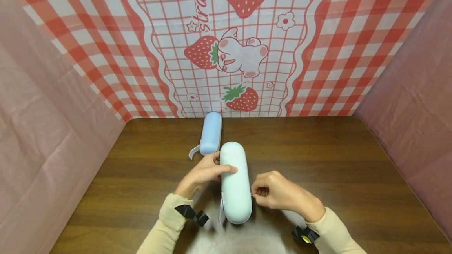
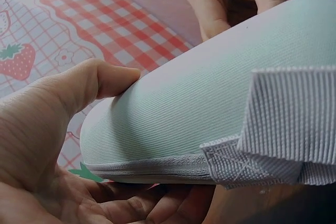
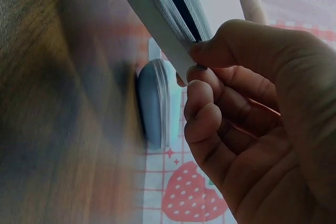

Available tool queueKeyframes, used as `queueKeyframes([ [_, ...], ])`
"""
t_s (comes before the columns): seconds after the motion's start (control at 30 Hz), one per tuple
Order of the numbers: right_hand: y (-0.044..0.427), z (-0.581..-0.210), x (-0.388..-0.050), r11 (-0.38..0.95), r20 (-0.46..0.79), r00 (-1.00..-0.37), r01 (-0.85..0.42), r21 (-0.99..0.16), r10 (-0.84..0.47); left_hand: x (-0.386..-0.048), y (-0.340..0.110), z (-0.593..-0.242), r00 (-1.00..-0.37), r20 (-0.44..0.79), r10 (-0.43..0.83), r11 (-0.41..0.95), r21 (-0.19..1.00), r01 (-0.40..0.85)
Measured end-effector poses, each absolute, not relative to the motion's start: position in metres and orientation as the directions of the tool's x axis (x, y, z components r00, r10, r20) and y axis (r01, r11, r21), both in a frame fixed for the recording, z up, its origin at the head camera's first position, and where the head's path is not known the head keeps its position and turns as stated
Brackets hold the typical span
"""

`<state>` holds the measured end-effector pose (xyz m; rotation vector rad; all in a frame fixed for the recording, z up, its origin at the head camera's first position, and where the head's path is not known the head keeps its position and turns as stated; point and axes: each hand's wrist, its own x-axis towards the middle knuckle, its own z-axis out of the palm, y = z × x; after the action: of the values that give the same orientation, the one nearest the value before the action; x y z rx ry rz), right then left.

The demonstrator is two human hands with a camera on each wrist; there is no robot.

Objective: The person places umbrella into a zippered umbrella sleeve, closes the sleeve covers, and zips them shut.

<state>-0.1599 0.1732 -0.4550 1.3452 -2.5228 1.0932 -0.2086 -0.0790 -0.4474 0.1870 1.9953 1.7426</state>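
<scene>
A mint-green zippered case, long and round-ended, is held above the table. My left hand grips its far left part, thumb on top and fingers underneath, as the left wrist view shows. A pale woven strap hangs at the case's left end seam. My right hand is at the right side, thumb and forefinger pinching the zipper pull, mostly covered by the fingertips. In the right wrist view the zipper is parted along a dark gap up to those fingers. What is inside cannot be seen.
A smaller blue zippered case with a pale strap lies behind the green one, close to the back wall. The brown wooden table meets a strawberry-print cloth at the back. Pink cloths hang at both sides.
</scene>
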Motion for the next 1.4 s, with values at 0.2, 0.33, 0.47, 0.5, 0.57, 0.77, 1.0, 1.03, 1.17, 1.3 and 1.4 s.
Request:
queueKeyframes([
  [0.2,0.1717,-0.4561,-0.1588,0.342,0.393,-0.586,-0.772,-0.535,-0.709,-0.2088,-0.0814,-0.4461,-0.875,-0.263,0.407,0.171,0.963,-0.210],
  [0.33,0.1706,-0.4564,-0.1583,0.332,0.398,-0.579,-0.777,-0.536,-0.712,-0.2090,-0.0823,-0.4460,-0.875,-0.264,0.406,0.172,0.962,-0.211],
  [0.47,0.1690,-0.4584,-0.1587,0.307,0.417,-0.549,-0.798,-0.518,-0.724,-0.2094,-0.0845,-0.4475,-0.883,-0.267,0.385,0.177,0.961,-0.214],
  [0.5,0.1686,-0.4590,-0.1589,0.298,0.421,-0.540,-0.804,-0.515,-0.729,-0.2095,-0.0851,-0.4481,-0.885,-0.269,0.380,0.178,0.960,-0.216],
  [0.57,0.1679,-0.4600,-0.1591,0.286,0.432,-0.527,-0.813,-0.506,-0.732,-0.2099,-0.0865,-0.4492,-0.885,-0.272,0.377,0.177,0.959,-0.220],
  [0.77,0.1681,-0.4606,-0.1591,0.284,0.416,-0.522,-0.811,-0.511,-0.745,-0.2118,-0.0873,-0.4496,-0.891,-0.261,0.372,0.174,0.962,-0.210],
  [1.0,0.1694,-0.4575,-0.1588,0.283,0.362,-0.523,-0.792,-0.541,-0.772,-0.2134,-0.0863,-0.4468,-0.895,-0.262,0.362,0.153,0.963,-0.220],
  [1.03,0.1695,-0.4574,-0.1588,0.279,0.361,-0.518,-0.794,-0.541,-0.775,-0.2134,-0.0862,-0.4466,-0.895,-0.262,0.362,0.152,0.963,-0.221],
  [1.17,0.1695,-0.4567,-0.1575,0.279,0.343,-0.518,-0.787,-0.551,-0.784,-0.2134,-0.0857,-0.4469,-0.897,-0.266,0.354,0.154,0.962,-0.225],
  [1.3,0.1690,-0.4558,-0.1563,0.275,0.332,-0.514,-0.783,-0.558,-0.791,-0.2140,-0.0859,-0.4471,-0.906,-0.264,0.332,0.153,0.962,-0.224],
  [1.4,0.1687,-0.4548,-0.1552,0.269,0.325,-0.510,-0.780,-0.565,-0.796,-0.2146,-0.0866,-0.4466,-0.911,-0.260,0.322,0.147,0.964,-0.223],
])
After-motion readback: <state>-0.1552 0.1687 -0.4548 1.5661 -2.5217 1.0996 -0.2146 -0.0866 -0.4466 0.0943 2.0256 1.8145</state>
